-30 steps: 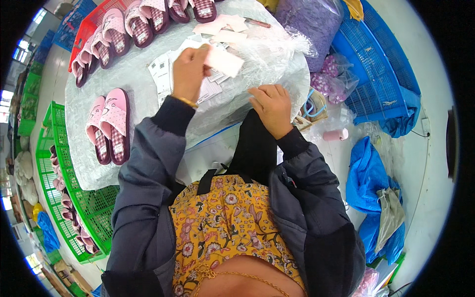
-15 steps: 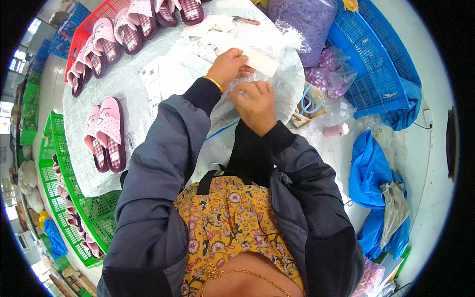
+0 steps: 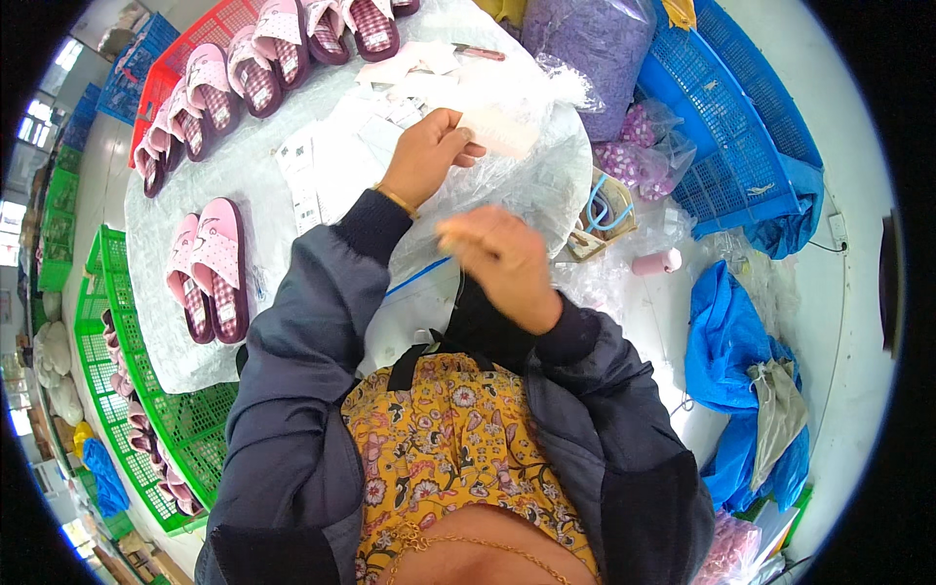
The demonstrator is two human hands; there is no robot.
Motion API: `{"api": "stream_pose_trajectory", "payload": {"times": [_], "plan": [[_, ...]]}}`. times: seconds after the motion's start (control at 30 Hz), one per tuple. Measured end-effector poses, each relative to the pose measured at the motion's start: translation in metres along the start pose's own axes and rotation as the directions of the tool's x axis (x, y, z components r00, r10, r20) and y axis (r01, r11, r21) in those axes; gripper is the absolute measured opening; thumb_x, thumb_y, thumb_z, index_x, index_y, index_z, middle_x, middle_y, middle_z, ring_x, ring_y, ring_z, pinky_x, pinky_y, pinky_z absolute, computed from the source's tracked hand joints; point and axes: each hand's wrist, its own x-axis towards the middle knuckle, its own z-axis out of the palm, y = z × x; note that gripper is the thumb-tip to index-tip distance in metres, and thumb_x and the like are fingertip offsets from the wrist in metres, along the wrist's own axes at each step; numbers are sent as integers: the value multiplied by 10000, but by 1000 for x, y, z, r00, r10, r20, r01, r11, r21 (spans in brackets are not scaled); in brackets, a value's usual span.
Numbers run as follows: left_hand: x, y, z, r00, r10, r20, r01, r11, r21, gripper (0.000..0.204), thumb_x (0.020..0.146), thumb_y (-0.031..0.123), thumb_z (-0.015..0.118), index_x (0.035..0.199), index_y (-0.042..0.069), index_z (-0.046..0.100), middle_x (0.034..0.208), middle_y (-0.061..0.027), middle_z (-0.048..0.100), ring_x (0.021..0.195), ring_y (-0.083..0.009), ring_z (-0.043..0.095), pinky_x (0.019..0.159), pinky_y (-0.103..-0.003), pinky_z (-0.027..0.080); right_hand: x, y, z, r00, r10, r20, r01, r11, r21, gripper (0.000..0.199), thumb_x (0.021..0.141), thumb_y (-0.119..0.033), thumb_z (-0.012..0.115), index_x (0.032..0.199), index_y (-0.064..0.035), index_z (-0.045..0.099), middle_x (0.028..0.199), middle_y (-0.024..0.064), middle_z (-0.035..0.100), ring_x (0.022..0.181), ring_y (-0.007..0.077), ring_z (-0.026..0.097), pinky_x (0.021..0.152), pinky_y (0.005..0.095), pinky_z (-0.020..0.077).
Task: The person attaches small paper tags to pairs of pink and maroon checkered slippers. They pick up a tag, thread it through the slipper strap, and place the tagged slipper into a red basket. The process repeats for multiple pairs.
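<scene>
Over the tabletop, my left hand (image 3: 427,164) is closed on a pale card (image 3: 495,133), pinching its left end between thumb and fingers. Nearer to me hovers my right hand (image 3: 502,261), apart from the card. Motion smears its fingers, so whether they hold anything cannot be made out. Beside the left wrist lie white printed sheets (image 3: 317,175), partly overlapped by clear plastic film. A small tool with a reddish handle (image 3: 480,52) rests behind the card. To the left, a pair of pink slippers (image 3: 216,255) with checked insoles sits on the table.
More pink slippers (image 3: 234,88) line the table's far left edge by a red crate (image 3: 161,83). A green crate (image 3: 185,429) holds slippers at lower left. On the right are blue crates (image 3: 717,127), a purple bundle (image 3: 590,63), a small box (image 3: 590,239) and a pink roll (image 3: 656,261).
My right hand has drawn down toward me, away from the card. The left hand has shifted slightly left and nearer, still gripping the card.
</scene>
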Motion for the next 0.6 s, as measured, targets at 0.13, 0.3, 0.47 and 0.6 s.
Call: {"api": "stream_pose_trajectory", "payload": {"times": [0.13, 0.3, 0.47, 0.6], "plan": [[-52, 23, -8, 997, 73, -15, -67, 969, 236, 226, 947, 105, 535, 1122, -31, 575, 929, -96, 691, 833, -152, 687, 727, -268, 539, 13, 1, -11, 933, 353, -70, -339, 927, 159, 382, 864, -62, 694, 1235, -37, 608, 817, 43, 677, 709, 111, 606, 651, 245, 486], [-86, 29, -9, 979, 203, -4, -176, 861, 477, 224, 933, 128, 555, 1119, 6, 585, 915, -163, 699, 802, -264, 696, 716, -330, 524, 26, 8, 0, 870, 493, -18, -466, 833, 298, 461, 834, -63, 722, 1234, 23, 509, 772, 59, 663, 689, 72, 587, 621, 217, 473], [-102, 32, -12, 973, 232, -1, -195, 823, 533, 220, 933, 138, 555, 1116, 20, 586, 891, -189, 684, 797, -335, 684, 697, -364, 519, 23, 12, 9, 861, 508, 4, -484, 819, 309, 378, 835, -59, 714, 1152, 33, 528, 794, 60, 667, 706, 71, 593, 624, 212, 472], [-110, 38, -12, 984, 178, 14, -152, 790, 594, 233, 946, 100, 559, 1163, 19, 579, 958, -151, 697, 864, -244, 702, 761, -308, 526, 21, 10, 10, 851, 524, 42, -495, 772, 399, 335, 848, -58, 702, 1126, 30, 535, 825, 55, 665, 722, 65, 583, 633, 207, 464]]}}
